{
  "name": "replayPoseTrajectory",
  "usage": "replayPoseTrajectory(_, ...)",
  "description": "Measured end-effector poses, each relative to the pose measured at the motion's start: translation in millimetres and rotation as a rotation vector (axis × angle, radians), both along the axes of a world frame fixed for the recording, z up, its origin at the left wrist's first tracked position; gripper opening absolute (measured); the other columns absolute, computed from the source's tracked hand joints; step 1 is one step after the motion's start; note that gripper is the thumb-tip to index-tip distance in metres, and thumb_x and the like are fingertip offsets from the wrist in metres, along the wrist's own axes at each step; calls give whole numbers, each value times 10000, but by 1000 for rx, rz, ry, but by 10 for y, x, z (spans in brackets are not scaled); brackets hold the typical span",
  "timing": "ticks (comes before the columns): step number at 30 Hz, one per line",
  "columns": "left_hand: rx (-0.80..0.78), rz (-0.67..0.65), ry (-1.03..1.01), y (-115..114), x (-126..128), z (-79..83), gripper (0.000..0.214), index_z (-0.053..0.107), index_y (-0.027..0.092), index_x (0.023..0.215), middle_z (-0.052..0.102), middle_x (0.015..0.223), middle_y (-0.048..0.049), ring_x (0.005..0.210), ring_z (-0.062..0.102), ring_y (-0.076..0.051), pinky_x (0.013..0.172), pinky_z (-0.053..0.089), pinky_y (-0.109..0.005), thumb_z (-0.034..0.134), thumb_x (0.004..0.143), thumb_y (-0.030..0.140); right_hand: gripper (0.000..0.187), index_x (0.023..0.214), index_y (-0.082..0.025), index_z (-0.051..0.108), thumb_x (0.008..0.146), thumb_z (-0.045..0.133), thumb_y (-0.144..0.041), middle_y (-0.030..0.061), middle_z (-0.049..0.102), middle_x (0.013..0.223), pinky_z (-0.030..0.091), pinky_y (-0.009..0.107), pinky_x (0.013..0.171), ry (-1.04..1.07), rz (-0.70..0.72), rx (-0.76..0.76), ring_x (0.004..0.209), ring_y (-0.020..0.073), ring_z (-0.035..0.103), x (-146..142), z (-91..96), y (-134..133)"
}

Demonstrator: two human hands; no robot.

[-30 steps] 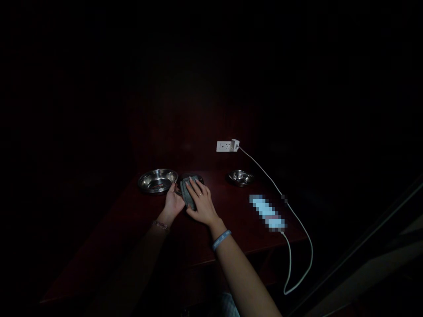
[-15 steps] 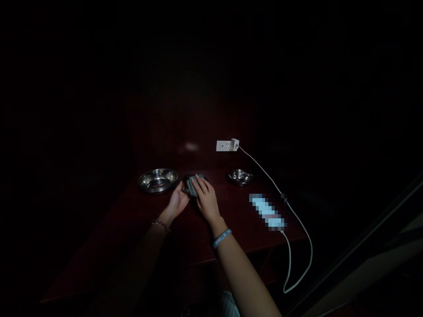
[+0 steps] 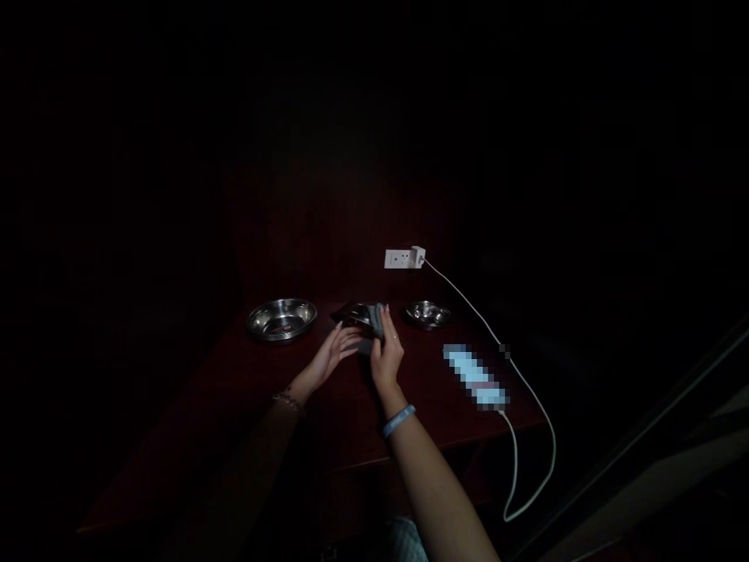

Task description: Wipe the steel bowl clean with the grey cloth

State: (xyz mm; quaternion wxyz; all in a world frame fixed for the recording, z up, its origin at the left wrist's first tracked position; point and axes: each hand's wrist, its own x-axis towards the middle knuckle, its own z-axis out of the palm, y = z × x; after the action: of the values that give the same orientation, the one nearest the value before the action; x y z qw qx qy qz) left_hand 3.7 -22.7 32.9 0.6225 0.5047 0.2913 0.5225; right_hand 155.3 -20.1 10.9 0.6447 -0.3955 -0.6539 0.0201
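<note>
A dark red wooden table [image 3: 304,421] stands in a very dim room, and on its far left part sits a wide, shallow steel dish [image 3: 282,319], upright, with a smaller steel bowl [image 3: 428,314] well apart from it toward the right. Behind the smaller bowl a white socket [image 3: 399,258] carries a white charger plug [image 3: 417,255] at its right end. From the plug a white cable [image 3: 527,390] runs right, hangs in a loop past the table's edge, and rises to the near end of an oblong, pixel-blurred device [image 3: 475,377] lying flat near the right edge.
</note>
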Motion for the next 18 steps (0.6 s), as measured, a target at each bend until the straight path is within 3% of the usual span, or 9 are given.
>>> replayPoseTrajectory(4, 112, 100, 295, 2, -19, 4, 536, 714, 215, 741, 758, 1247, -123, 1335, 560, -330, 1158, 356, -473, 524, 854, 703, 558, 1518, -167, 510, 982, 455, -315, 134, 576, 1528, 431, 445, 1194, 299, -80, -96, 1425, 256, 548, -8, 19, 36)
replayPoseTrajectory(8, 66, 254, 445, 69, -45, -36, 486, 634, 221, 651, 795, 1012, -113, 1057, 686, -291, 1008, 471, -431, 551, 836, 662, 575, 1433, -125, 565, 954, 519, -438, 182, 696, 1362, 513, 429, 1071, 598, -183, -232, 1236, 284, 680, -5, 23, 88)
replayPoseTrajectory(10, 34, 305, 443, 108, -60, -77, 457, 640, 213, 705, 777, 928, -94, 941, 705, -255, 917, 512, -391, 593, 817, 654, 559, 1367, -115, 602, 932, 539, -460, 192, 735, 1279, 534, 418, 1014, 686, -214, -306, 1157, 292, 711, 6, 22, 107)
replayPoseTrajectory(13, -20, 383, 353, 144, -80, -141, 447, 615, 207, 841, 755, 959, -66, 870, 725, -212, 830, 541, -336, 722, 755, 632, 513, 1292, -127, 629, 915, 557, -467, 185, 753, 1232, 540, 388, 974, 705, -185, -344, 1116, 285, 721, 2, 30, 110)
replayPoseTrajectory(18, -65, 380, 145, 166, -60, -227, 593, 591, 240, 1262, 694, 1353, -133, 1173, 702, -252, 913, 580, -355, 800, 782, 519, 378, 1112, -170, 663, 909, 563, -473, 138, 790, 1095, 550, 347, 893, 595, -68, -362, 986, 258, 740, -77, 49, 62)
